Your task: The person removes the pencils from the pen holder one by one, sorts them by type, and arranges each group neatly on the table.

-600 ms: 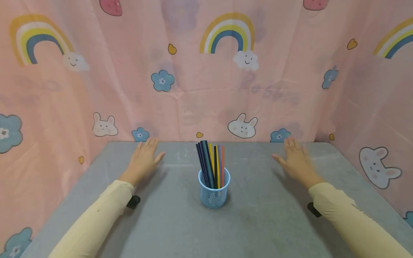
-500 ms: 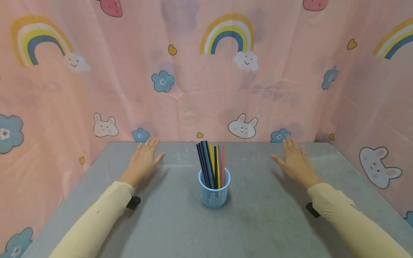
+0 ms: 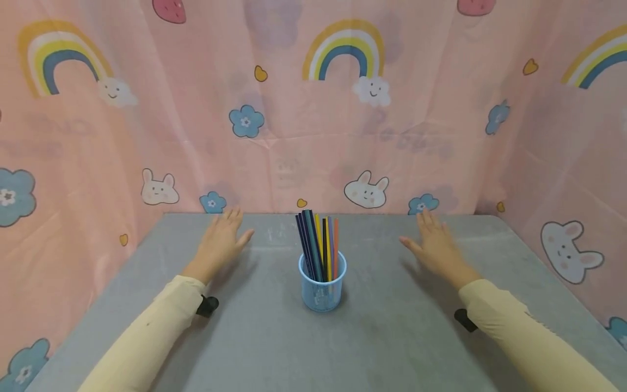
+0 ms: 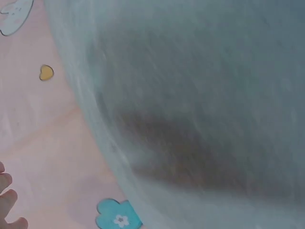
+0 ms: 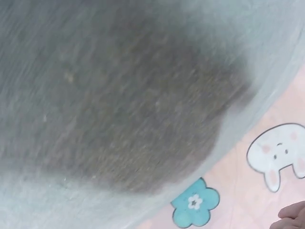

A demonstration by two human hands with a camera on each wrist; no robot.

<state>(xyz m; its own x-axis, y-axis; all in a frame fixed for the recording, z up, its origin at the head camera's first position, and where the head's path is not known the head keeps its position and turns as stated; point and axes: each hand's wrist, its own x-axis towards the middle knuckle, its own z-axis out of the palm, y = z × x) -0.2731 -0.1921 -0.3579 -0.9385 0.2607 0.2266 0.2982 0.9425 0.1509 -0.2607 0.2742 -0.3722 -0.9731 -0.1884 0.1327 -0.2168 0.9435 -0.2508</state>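
A light blue cup (image 3: 321, 298) stands upright near the middle of the table in the head view. Several long thin coloured sticks (image 3: 315, 247) lean in it: dark blue, green, yellow, black, purple and orange. My left hand (image 3: 217, 243) is over the table left of the cup, fingers extended and thumb apart, holding nothing. On the other side, my right hand (image 3: 437, 245) is held palm down with its fingers straight, also without anything in it. Both hands are apart from the cup. Fingertips (image 4: 6, 202) show at the left wrist view's edge; others (image 5: 291, 217) show in the right wrist view's corner.
The grey table (image 3: 274, 348) ends at a pink patterned curtain (image 3: 294, 158) behind and on both sides. Shadows of the hands fall on the tabletop. A black strap piece (image 3: 208, 306) sits at the left wrist, another (image 3: 465, 320) at the right.
My right hand has moved left, closer to the cup. The left hand has shifted very slightly right. Cup and sticks stay put, while the head view has tilted a little.
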